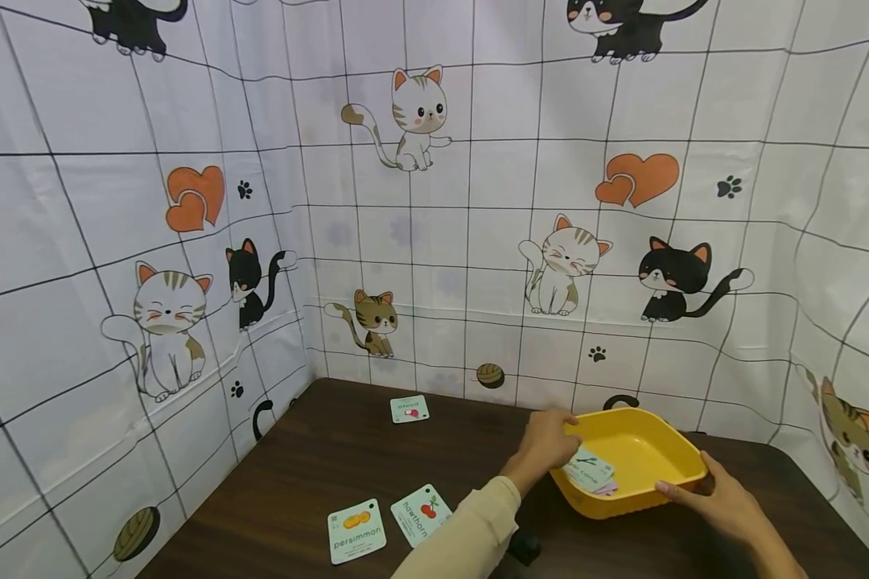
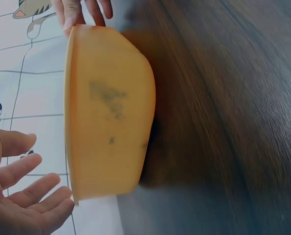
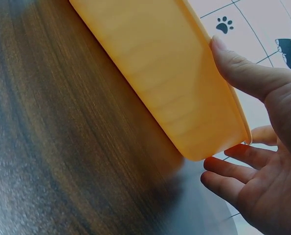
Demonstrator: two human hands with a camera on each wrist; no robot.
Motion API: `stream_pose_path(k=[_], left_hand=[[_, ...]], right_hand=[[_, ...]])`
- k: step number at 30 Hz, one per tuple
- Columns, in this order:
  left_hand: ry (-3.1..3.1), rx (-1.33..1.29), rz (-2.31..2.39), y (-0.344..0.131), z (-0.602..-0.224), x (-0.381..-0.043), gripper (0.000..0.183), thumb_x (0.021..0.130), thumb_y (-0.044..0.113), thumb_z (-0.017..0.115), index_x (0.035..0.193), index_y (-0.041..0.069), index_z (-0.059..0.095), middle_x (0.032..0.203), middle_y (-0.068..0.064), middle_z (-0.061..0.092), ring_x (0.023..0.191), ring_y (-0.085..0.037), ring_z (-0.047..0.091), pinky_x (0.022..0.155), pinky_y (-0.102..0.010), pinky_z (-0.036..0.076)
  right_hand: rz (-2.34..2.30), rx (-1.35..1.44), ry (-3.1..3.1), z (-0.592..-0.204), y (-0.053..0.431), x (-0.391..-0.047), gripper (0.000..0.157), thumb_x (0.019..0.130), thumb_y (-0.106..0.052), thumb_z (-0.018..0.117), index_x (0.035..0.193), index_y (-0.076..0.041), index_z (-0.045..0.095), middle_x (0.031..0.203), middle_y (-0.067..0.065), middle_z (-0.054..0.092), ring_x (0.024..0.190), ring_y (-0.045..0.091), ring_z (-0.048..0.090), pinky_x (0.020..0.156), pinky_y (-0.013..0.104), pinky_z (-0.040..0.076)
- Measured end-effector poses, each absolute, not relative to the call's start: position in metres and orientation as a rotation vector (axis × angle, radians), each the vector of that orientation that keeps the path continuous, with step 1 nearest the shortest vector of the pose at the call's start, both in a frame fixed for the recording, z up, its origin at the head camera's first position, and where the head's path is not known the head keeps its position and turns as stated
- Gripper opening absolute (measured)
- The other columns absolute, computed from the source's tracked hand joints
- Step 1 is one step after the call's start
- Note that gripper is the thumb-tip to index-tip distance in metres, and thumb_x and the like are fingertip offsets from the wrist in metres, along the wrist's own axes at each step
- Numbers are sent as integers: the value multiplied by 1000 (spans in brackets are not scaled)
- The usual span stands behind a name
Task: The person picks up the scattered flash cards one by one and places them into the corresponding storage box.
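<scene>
A yellow plastic basin (image 1: 652, 454) stands at the right of the dark table, with several cards (image 1: 588, 470) in its left part; the words "ar cone" show on the top one. My left hand (image 1: 546, 442) is at the basin's left rim. In the left wrist view, the left hand's fingers (image 2: 40, 191) are spread and loosely extended, tips right at the rim, thumb apart. At the opposite end, my right hand (image 1: 727, 503) grips the corner. Its thumb (image 3: 238, 68) presses the rim of the long side, while the other fingers reach round the end wall.
A persimmon card (image 1: 356, 532) and a hawthorn card (image 1: 420, 515) lie at the front left of the table (image 1: 297, 458). Farther back lies another picture card (image 1: 409, 409). A small black object (image 1: 525, 547) sits near the left forearm. Cat-patterned sheeting (image 1: 434, 241) encloses the table.
</scene>
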State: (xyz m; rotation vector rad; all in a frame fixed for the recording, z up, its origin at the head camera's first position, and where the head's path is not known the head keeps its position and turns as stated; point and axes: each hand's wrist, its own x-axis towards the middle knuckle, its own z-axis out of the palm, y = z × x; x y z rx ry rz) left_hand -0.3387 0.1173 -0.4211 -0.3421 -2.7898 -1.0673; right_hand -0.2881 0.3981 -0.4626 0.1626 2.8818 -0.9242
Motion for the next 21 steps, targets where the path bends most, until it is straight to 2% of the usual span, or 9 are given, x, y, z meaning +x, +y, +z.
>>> stream_pose_path(k=[8,13,21], left_hand=[[-2748,-384,-1113,100,-423,-343,31,94,24,80,124,18,81,118,5,80,97,-6,70,84,-24,59],[-2760,-373,-1117,92,-428,-345,33,95,27,80,127,18,79,126,4,79,110,-11,72,93,-30,61],[-2765,-384,-1094,77,-437,-346,37,94,30,82,128,15,77,131,-1,77,121,-20,72,99,-35,60]], right_hand=[[-902,169,2890,-464,403,-286,128,98,-72,60,159,22,-1,157,54,18,138,72,36,108,80,39],[-894,177,2891,-466,407,-284,127,98,-72,60,158,23,0,157,55,19,137,72,37,107,79,41],[-880,176,2896,-467,411,-281,128,98,-72,60,157,24,0,155,55,20,136,73,39,106,79,42]])
